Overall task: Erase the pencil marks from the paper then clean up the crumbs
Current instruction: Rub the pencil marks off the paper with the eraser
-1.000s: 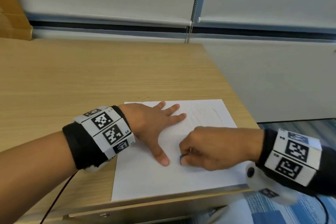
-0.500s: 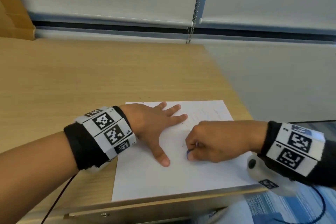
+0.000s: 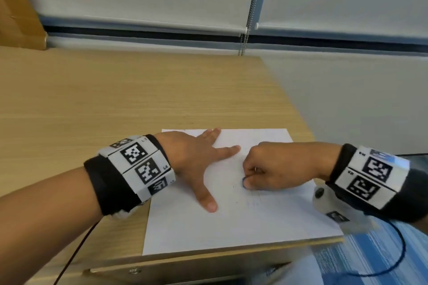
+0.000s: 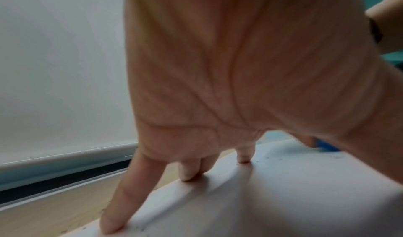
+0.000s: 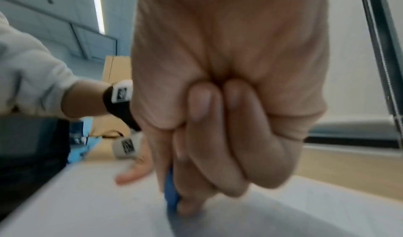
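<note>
A white sheet of paper [image 3: 231,227] lies at the near right corner of the wooden desk [image 3: 115,99]. My left hand [image 3: 199,157] lies flat on the sheet's left part, fingers spread and straight, and presses it down; the left wrist view shows the fingertips [image 4: 185,177] on the paper [image 4: 283,197]. My right hand [image 3: 266,173] is curled and pinches a small blue eraser [image 3: 244,184] against the sheet, just right of the left forefinger. The right wrist view shows the blue eraser [image 5: 171,194] between thumb and fingers, touching the paper [image 5: 87,206]. Small dark crumbs [image 4: 268,159] dot the sheet.
The desk's right edge [image 3: 298,111] and near edge [image 3: 231,252] run close to the sheet. A blue patterned floor [image 3: 370,257] lies beyond the corner. A window blind with a bead chain [image 3: 251,7] stands behind the desk. A cardboard box [image 3: 18,7] sits at the far left.
My right hand has slid the eraser away from me and slightly right across the sheet, toward the left forefinger. The left hand has stayed flat on the paper.
</note>
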Action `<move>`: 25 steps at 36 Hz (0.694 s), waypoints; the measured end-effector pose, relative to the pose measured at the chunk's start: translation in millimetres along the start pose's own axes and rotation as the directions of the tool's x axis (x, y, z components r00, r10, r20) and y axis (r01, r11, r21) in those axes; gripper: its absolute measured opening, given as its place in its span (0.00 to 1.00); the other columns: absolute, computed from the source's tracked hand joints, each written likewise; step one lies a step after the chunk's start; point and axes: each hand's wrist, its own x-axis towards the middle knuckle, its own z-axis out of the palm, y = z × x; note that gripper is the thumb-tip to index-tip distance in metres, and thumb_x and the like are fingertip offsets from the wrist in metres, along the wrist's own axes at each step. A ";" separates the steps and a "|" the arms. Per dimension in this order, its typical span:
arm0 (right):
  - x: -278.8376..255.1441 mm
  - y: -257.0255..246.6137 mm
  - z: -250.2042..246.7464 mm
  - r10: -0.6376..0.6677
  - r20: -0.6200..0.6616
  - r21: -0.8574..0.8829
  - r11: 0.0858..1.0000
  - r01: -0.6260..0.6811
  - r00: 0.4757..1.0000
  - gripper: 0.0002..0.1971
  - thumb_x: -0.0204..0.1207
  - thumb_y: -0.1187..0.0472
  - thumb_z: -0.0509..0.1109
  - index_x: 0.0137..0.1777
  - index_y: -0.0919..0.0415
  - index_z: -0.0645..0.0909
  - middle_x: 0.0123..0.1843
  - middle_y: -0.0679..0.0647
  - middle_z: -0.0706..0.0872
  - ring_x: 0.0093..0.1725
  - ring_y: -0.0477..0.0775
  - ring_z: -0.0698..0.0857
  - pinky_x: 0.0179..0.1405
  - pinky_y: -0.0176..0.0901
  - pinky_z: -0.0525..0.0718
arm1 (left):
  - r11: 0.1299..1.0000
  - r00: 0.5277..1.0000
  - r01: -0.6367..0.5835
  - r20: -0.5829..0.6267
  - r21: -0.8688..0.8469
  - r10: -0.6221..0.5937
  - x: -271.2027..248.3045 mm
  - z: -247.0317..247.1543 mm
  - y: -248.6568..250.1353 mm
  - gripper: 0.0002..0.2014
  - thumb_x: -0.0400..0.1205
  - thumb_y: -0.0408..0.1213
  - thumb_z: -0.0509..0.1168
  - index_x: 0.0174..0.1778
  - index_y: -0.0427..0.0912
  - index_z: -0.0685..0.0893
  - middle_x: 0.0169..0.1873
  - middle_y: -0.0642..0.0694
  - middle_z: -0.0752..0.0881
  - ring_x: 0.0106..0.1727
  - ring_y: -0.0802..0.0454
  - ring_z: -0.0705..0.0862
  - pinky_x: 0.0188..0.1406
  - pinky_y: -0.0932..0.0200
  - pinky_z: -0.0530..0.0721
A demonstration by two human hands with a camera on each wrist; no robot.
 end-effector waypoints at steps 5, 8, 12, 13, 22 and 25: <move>-5.3 -12.8 5.8 -0.082 0.133 0.014 0.997 0.081 0.988 0.20 0.82 0.48 0.65 0.38 0.65 0.80 0.30 0.53 0.79 0.29 0.49 0.73 0.32 0.44 0.76 | 1.000 1.000 0.022 -0.008 -0.011 -0.022 1.9 0.4 0.0 0.69 0.62 0.67 0.77 0.81 0.63 0.27 0.81 0.53 0.24 0.84 0.55 0.33 0.81 0.43 0.55; 0.1 -2.3 -3.3 -0.013 -0.009 -0.025 1.000 0.013 1.000 0.21 0.81 0.48 0.64 0.36 0.66 0.78 0.29 0.53 0.77 0.27 0.49 0.71 0.32 0.45 0.75 | 0.999 0.999 0.048 -0.018 0.011 -0.048 3.5 1.2 -0.2 0.73 0.62 0.68 0.76 0.82 0.50 0.24 0.81 0.55 0.24 0.84 0.59 0.34 0.81 0.49 0.54; -4.1 -10.9 9.8 -0.085 0.064 0.047 0.995 0.083 0.994 0.19 0.82 0.51 0.66 0.39 0.67 0.81 0.31 0.54 0.79 0.28 0.48 0.72 0.31 0.42 0.75 | 0.998 0.998 0.060 -0.027 0.024 -0.059 0.4 0.9 1.5 0.73 0.63 0.69 0.75 0.82 0.44 0.25 0.81 0.54 0.24 0.84 0.60 0.37 0.80 0.55 0.55; -5.2 -14.1 11.7 -0.104 0.100 0.064 0.993 0.098 0.989 0.18 0.82 0.50 0.66 0.39 0.66 0.81 0.30 0.53 0.79 0.28 0.47 0.73 0.31 0.40 0.74 | 0.998 0.998 0.062 -0.025 0.025 -0.061 -0.2 0.5 2.3 0.73 0.63 0.69 0.75 0.82 0.44 0.26 0.81 0.54 0.24 0.84 0.60 0.38 0.80 0.55 0.55; -2.7 -10.8 8.1 -0.083 0.124 0.074 0.994 0.074 0.989 0.18 0.81 0.49 0.66 0.38 0.64 0.81 0.29 0.48 0.77 0.27 0.45 0.72 0.30 0.36 0.73 | 0.996 0.997 0.076 -0.023 0.040 -0.075 1.0 0.8 3.1 0.73 0.63 0.70 0.75 0.82 0.42 0.26 0.81 0.52 0.24 0.84 0.58 0.35 0.81 0.53 0.54; -0.2 -5.4 -0.3 -0.060 0.090 0.080 0.995 0.053 0.994 0.20 0.80 0.48 0.67 0.37 0.65 0.81 0.28 0.49 0.76 0.27 0.45 0.71 0.28 0.35 0.71 | 0.996 0.997 0.071 -0.024 0.046 -0.070 3.8 1.9 1.7 0.74 0.62 0.71 0.75 0.82 0.42 0.26 0.81 0.52 0.24 0.84 0.57 0.32 0.82 0.48 0.52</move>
